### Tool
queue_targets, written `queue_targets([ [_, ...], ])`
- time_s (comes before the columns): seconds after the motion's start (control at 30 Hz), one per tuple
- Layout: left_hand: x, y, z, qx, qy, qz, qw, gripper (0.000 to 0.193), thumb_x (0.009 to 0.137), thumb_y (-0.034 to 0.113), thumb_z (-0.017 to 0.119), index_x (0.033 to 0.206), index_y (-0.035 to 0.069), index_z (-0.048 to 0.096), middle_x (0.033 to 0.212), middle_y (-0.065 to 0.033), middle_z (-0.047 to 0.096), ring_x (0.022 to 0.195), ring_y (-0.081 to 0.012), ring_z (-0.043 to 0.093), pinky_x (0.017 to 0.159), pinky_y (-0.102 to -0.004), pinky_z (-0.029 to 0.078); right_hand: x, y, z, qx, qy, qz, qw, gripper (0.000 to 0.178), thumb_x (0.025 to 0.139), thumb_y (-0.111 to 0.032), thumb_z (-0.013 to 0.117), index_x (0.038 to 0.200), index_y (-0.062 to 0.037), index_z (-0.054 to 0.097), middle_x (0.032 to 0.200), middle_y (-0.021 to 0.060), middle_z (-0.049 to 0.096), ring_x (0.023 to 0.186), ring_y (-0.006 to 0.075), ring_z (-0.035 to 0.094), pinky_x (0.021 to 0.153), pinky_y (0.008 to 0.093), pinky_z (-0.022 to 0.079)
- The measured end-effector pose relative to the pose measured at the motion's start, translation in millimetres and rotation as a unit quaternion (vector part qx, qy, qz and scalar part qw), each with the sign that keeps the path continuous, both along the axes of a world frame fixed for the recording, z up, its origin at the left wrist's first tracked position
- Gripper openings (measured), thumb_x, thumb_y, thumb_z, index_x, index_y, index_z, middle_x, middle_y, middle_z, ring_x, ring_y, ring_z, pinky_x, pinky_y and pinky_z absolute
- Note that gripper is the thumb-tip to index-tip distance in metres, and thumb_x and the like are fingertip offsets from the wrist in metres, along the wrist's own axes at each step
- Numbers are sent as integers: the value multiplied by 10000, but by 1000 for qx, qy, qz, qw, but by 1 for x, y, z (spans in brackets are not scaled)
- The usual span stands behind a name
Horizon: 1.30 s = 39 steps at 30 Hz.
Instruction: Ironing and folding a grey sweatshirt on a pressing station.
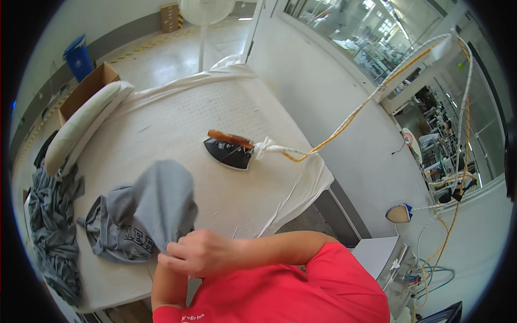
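Note:
A grey sweatshirt (164, 196) with dark lettering lies bunched over the near left part of the padded table (215, 102). My right hand (199, 253) reaches across my body and is closed on the sweatshirt's near edge. My left forearm (169, 285) runs up to the same edge, and my left hand is hidden by the cloth and my right hand. Beyond the sweatshirt, an iron (229, 153) with a wooden handle and dark body rests on the white cover, touched by neither hand.
A white-covered pressing arm (86, 121) stands at the left table edge above a heap of grey garments (51, 231). From the iron, a white hose and yellow cord (350, 118) rise to the right. Behind the table stand a cardboard box (89, 89) and a blue bin (79, 59).

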<state>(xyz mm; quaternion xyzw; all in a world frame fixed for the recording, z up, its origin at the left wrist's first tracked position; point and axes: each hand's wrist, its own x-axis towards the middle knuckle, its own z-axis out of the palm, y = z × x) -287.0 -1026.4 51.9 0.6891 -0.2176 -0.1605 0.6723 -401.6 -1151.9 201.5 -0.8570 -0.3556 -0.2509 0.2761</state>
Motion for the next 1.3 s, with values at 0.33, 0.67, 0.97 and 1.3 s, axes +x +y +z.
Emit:
queue_targets([
  [0.33,-24,1,41,173,-168,-13,970,327,984,181,660,1253,-5,678,969,-207,715,851,-425,686,763,-486,532,26,-133,30,-78,-72,-240,965,93,821,-83,670,877,-75,595,778,49,497,646,229,611,538,360,483],
  [0.67,-37,98,74,434,-538,32,722,224,903,78,718,1116,13,692,1049,-222,707,931,-423,693,802,-467,547,1,-163,56,-26,-7,-274,961,51,829,-43,662,833,-57,614,902,95,585,771,276,676,609,387,554],
  [0.97,-16,135,45,422,-263,-4,868,168,862,-26,738,998,-13,641,1238,-182,651,1014,-370,642,887,-412,525,-24,-183,79,-136,35,-151,978,19,838,-52,658,822,-63,658,919,104,668,866,313,705,712,386,591],
  [1.3,-42,100,182,282,-352,-41,892,258,720,-3,861,904,17,681,1004,-163,713,848,-287,692,763,-347,540,-9,-256,62,-129,223,-244,935,188,881,-6,562,961,-39,729,1028,151,691,962,378,683,871,463,559],
])
